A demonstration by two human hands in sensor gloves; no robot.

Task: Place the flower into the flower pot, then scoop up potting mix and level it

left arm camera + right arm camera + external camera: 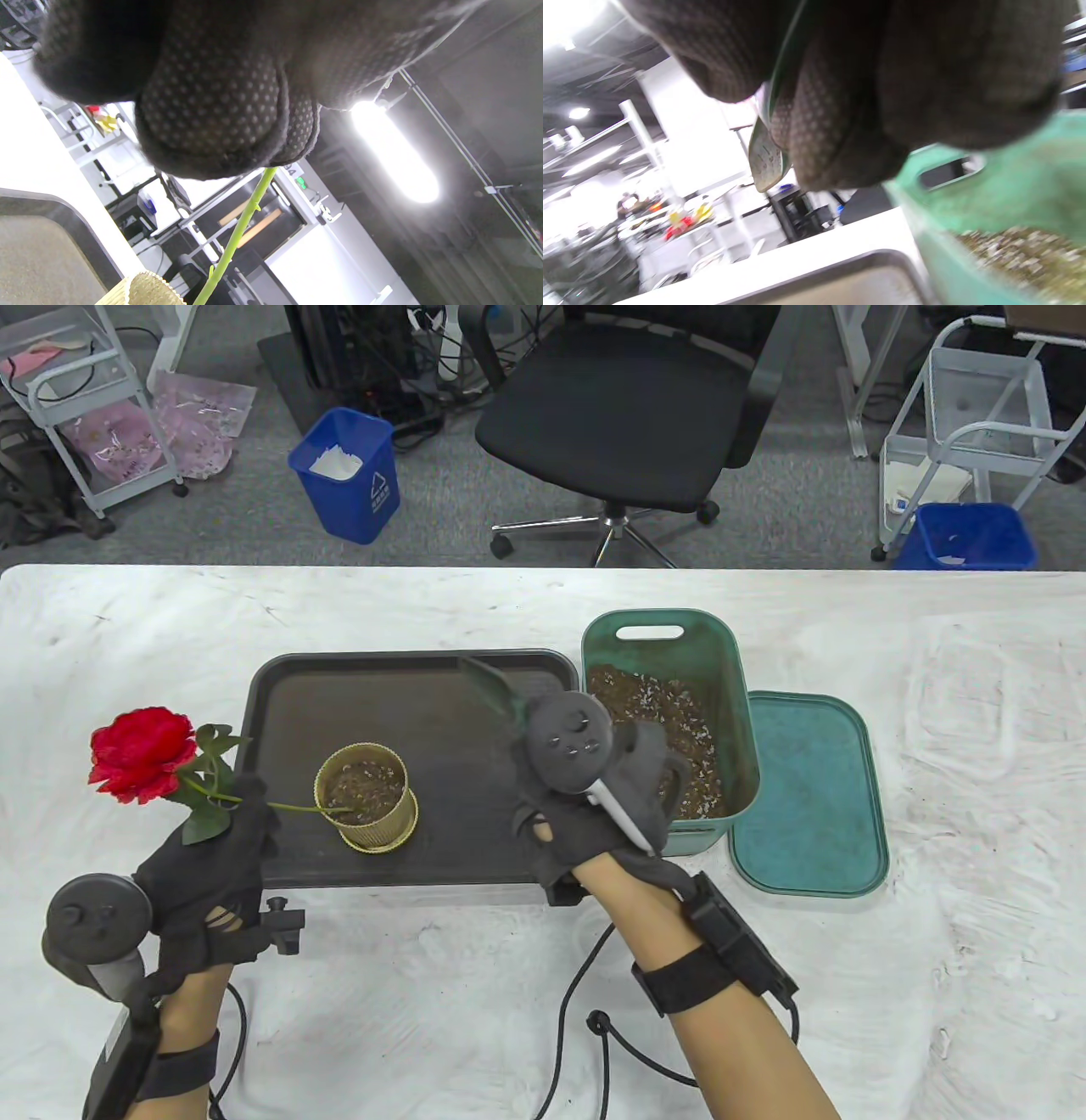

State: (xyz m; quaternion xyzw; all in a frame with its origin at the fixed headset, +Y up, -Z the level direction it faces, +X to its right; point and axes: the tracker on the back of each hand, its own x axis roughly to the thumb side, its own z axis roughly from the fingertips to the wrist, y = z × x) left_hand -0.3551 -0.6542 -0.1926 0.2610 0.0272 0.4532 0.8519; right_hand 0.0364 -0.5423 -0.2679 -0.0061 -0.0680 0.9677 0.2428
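A red flower (140, 753) with green leaves is held in my left hand (222, 848) by its stem (237, 231). The stem's lower end reaches into the soil of a gold ribbed pot (366, 797), which stands on a dark tray (399, 712). The bloom leans out to the left, off the tray. My right hand (607, 797) grips a scoop (490, 687), whose green blade points up and left over the tray beside the green bin (721, 653) of potting mix (670, 738). The blade (765, 159) appears below my gloved fingers.
The bin's green lid (806, 797) lies flat to the right of the bin. Black cables trail over the white table near its front edge. An office chair (628, 415), blue waste bins and wire carts stand on the floor behind the table.
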